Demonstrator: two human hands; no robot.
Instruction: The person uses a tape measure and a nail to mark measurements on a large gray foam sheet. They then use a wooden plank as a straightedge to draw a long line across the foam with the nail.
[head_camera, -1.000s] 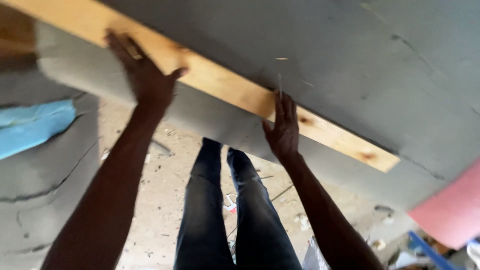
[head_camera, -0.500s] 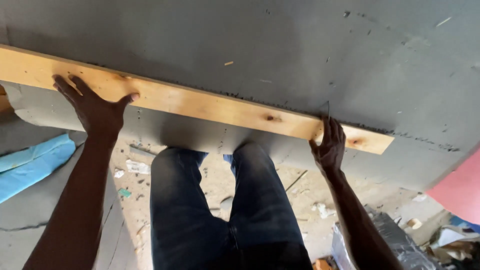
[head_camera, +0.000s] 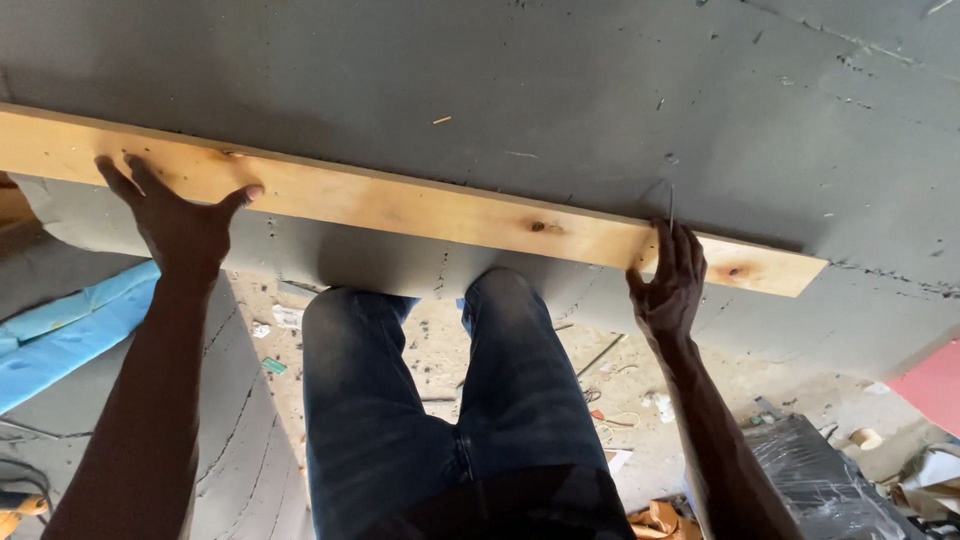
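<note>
Fingers (head_camera: 135, 180) of the left hand (head_camera: 180, 225) are lying spread and flat on the near face of a long wooden board (head_camera: 400, 205), the thumb reaching out to the right along its lower part; nothing is being gripped, the palm is only pressing. Over at the other end, the right hand (head_camera: 668, 280) is curling its fingers (head_camera: 685, 250) round the board's lower edge, closed on the wood, with a thin metal wire or nail (head_camera: 671, 205) standing up just above the fingertips; whether the hand is also pinching it cannot be told.

The board is lying slantwise across a big grey sheet (head_camera: 600, 90), its left end running out of view and its right end stopping well short of the sheet's right side. The board's upper edge is sitting against open grey surface, which is spreading wide above and to the right with only small specks and scratches on it. The sheet's own near edge is showing just below the board, pale and rough, touching the person's knees in blue jeans (head_camera: 440, 400).

Below that edge the floor (head_camera: 620, 380) is showing, dusty and littered with scraps. A blue foam piece (head_camera: 70, 335) is lying to the left, near the left forearm, and a black wrapped bundle (head_camera: 815, 470) is sitting beside the right forearm. A pink panel (head_camera: 930, 385) is poking in at the far right, well apart from the board.
</note>
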